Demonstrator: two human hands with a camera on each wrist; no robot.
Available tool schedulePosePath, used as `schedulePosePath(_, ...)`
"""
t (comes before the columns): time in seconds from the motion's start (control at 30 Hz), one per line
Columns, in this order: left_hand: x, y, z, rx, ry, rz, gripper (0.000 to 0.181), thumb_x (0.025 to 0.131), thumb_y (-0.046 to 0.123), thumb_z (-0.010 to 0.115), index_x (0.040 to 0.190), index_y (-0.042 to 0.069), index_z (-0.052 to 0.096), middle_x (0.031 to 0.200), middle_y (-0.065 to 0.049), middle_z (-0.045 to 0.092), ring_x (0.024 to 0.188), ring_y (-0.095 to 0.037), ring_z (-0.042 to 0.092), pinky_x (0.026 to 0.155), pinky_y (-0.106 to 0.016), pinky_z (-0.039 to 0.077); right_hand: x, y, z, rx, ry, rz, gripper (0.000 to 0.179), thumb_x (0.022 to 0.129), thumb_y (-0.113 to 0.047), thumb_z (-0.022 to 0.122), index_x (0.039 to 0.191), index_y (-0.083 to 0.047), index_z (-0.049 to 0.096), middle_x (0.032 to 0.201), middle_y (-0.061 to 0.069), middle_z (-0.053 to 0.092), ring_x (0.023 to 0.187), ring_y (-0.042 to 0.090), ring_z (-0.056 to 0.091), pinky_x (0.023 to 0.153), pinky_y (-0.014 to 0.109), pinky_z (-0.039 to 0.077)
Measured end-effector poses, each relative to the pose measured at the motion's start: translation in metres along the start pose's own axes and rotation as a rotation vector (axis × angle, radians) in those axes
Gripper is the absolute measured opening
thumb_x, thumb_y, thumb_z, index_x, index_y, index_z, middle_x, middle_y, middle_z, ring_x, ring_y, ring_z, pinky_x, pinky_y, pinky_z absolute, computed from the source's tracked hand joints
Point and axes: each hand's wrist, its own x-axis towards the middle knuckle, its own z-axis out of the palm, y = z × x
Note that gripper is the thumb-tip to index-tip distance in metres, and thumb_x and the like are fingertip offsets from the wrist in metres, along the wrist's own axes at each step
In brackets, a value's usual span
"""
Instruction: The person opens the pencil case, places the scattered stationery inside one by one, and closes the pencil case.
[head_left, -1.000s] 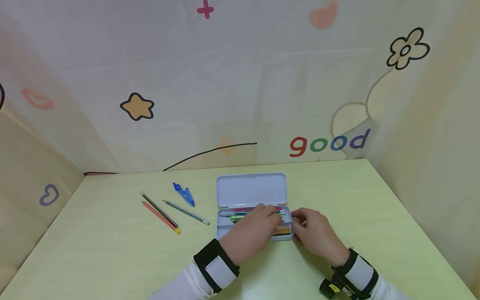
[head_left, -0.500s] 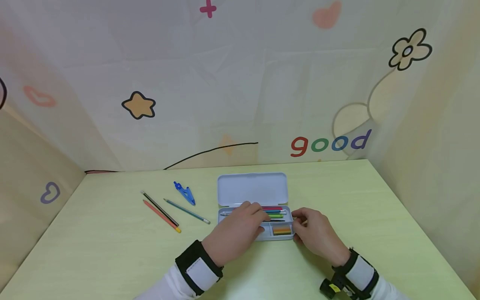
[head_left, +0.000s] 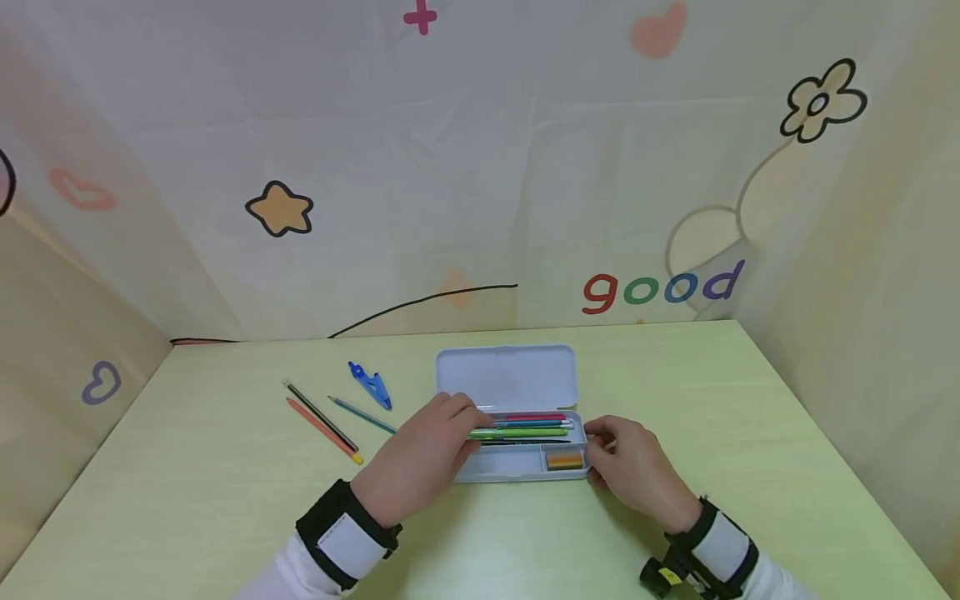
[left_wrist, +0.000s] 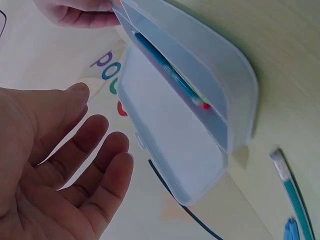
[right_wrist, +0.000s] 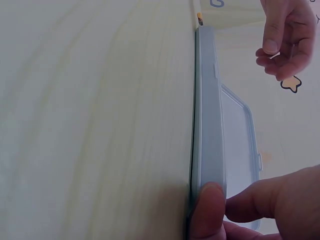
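Note:
A pale blue pencil case [head_left: 506, 379] lies with its lid raised. In it are a green pencil [head_left: 525, 432], red and blue pencils, a dark slim item, and an eraser-like block [head_left: 564, 460] with orange and dark bands in a front compartment. My left hand [head_left: 422, 454] hovers over the case's left end; the left wrist view shows its fingers loosely bent with nothing between them. At the right end, my right hand [head_left: 637, 467] pinches the case's wall between thumb and fingers, as the right wrist view [right_wrist: 212, 100] confirms on the case's side.
Left of the case lie a teal pencil [head_left: 362, 414], a dark pencil [head_left: 322, 417], an orange pencil [head_left: 318, 427] with a yellow end, and a blue compass-like tool [head_left: 371, 386]. A printed cloth [head_left: 375, 167] hangs behind the table [head_left: 187, 467].
My left hand has moved left, from the right part of the case to beyond its left end, uncovering the pencils and block. The right hand has stayed at the case's right end.

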Motion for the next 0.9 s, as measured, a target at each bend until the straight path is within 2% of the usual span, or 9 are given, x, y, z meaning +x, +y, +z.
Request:
schedulePosePath(0.3, -0.019, -0.024, -0.013, 0.003, 0.036, -0.066, 0.027, 0.092, -0.001, 0.081, 0.116, 0.007, 0.073, 0.11, -0.001, 0.068, 0.1, -0.02, 0.062, 0.088, -0.032, 0.058, 0.0, 0.0, 0.0, -0.004, 0.002, 0.006, 0.032, 0.1, -0.002, 0.059, 0.13, 0.008, 0.063, 0.095, 0.012, 0.063, 0.069, 0.02, 0.063, 0.059, 0.028, 0.056)
schedulePosePath(0.57, -0.037, -0.048, -0.023, 0.034, 0.027, -0.151, 0.029, 0.093, -0.002, 0.08, 0.12, 0.007, 0.073, 0.112, 0.0, 0.067, 0.106, -0.02, 0.064, 0.09, -0.031, 0.058, 0.0, 0.0, -0.001, -0.002, -0.011, -0.005, 0.033, 0.102, -0.004, 0.059, 0.132, 0.009, 0.062, 0.095, 0.011, 0.063, 0.068, 0.019, 0.062, 0.058, 0.029, 0.055)
schedulePosePath(0.9, -0.069, -0.097, -0.032, 0.039, 0.033, -0.238, 0.032, 0.092, -0.008, 0.078, 0.122, 0.0, 0.07, 0.114, -0.008, 0.069, 0.109, -0.028, 0.064, 0.093, -0.041, 0.058, 0.0, 0.0, 0.0, -0.001, 0.0, 0.006, 0.032, 0.101, -0.003, 0.059, 0.131, 0.008, 0.063, 0.095, 0.011, 0.063, 0.069, 0.02, 0.063, 0.059, 0.029, 0.056)
